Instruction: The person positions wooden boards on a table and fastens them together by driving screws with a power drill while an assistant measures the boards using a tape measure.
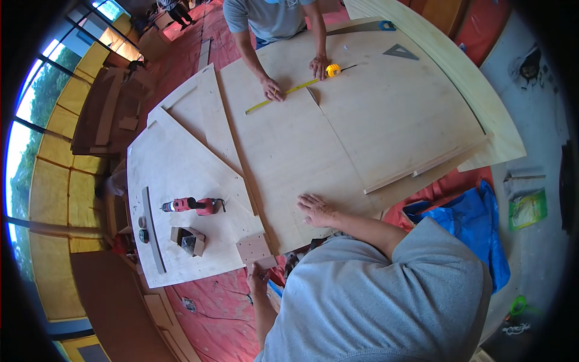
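From where I watch, remotely, the wearer in a grey shirt leans over a wide pale bench (145, 166) spread with flat wood. My landmark is the red cordless drill (207, 206), lying on its side on the bench.

The right hand (316, 210) lies palm down on a broad plywood sheet (289, 151), to the right of the drill, fingers spread and holding nothing. The left hand (258, 277), below and to the right of the drill, is at the near edge of a small wood piece (253, 247) dotted with dark holes; I cannot tell whether its fingers pinch or only touch.

Left of the drill lie a long thin strip (154, 232) and two small round items (143, 228). Just below the drill sits a small boxy object (188, 240) — its contents are unclear to me. A long narrow board (226, 120) runs up and away, right of the drill.

Farther off, above and to the right of the drill, a co-worker (270, 19) has both hands at a yellow tape measure (333, 70), its blade drawn out across the plywood sheet. Beyond it lie a triangular square (401, 52) and a blue-handled saw (386, 26).
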Available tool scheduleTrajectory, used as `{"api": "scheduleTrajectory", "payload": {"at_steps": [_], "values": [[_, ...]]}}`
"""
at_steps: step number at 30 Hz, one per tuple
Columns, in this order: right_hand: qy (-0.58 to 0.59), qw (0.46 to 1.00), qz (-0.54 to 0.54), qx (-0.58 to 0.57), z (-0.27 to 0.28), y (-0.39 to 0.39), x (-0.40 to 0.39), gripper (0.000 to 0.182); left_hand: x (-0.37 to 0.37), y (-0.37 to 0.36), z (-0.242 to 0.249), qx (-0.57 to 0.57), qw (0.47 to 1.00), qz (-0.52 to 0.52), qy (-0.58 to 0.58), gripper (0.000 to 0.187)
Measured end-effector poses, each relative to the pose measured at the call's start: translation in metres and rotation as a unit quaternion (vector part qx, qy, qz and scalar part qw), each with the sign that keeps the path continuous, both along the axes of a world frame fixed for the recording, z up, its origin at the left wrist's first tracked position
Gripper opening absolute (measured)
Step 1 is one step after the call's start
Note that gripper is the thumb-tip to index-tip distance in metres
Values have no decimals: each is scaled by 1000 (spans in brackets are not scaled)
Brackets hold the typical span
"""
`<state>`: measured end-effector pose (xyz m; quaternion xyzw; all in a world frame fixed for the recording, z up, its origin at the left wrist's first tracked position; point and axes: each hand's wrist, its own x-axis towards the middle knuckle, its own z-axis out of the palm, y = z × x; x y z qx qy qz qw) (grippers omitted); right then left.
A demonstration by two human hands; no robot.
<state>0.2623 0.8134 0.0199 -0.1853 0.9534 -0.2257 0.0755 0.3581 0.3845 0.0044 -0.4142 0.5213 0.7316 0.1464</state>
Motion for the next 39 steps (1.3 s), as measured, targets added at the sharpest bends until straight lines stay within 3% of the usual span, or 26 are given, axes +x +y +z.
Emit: {"api": "scheduleTrajectory", "payload": {"at_steps": [7,13,15,20,22,23,25,38,39], "values": [[4,1000,16,11,-1,2,-2,73,0,-5,-9,15,1000,5,7,39],[-13,1000,13,7,2,8,-1,74,2,15,19,-21,999,-1,38,38],[-16,1000,-3,1,-2,17,2,75,3,6,3,-28,999,-12,46,38],[104,992,-64,-7,-23,48,11,71,5,-7,-16,-25,999,-1,21,37],[123,990,-61,-24,-35,58,13,70,9,-27,-43,-95,983,-132,80,36],[146,987,-53,-38,-38,60,14,70,7,-23,-35,-97,983,-135,78,36],[157,985,-63,-41,-43,59,15,69,-1,-9,-11,-5,1000,-9,-3,34],[194,974,-90,-78,-47,57,14,66,-4,-4,8,-14,999,-35,-12,32],[195,973,-92,-80,-47,57,14,66,-1,-8,2,-58,993,-100,20,33]]}}
